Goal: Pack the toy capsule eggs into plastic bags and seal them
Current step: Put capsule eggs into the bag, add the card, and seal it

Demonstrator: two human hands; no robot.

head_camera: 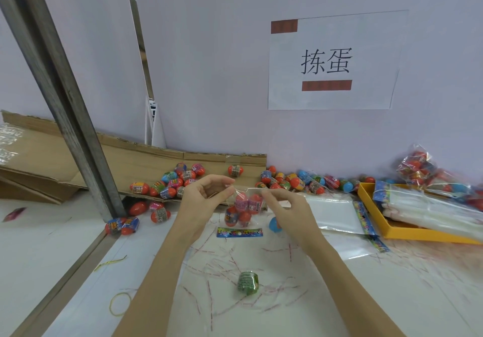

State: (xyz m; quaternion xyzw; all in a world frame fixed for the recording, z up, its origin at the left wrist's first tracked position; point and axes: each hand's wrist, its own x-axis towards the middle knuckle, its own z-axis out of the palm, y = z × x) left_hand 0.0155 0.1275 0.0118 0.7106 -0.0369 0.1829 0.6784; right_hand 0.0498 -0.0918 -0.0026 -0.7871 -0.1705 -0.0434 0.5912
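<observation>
Fingers [230, 182] of both hands pinching clear bag [245, 206] top edge, capsule eggs [241, 212] inside, above table [339, 297]

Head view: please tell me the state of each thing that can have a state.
plastic bag: held up by its top edge, eggs inside
left hand: pinches the bag top
right hand: pinches the bag top
green egg: loose on the table
yellow tray: holds bundled empty bags
cardboard box: flattened, eggs on it
</observation>
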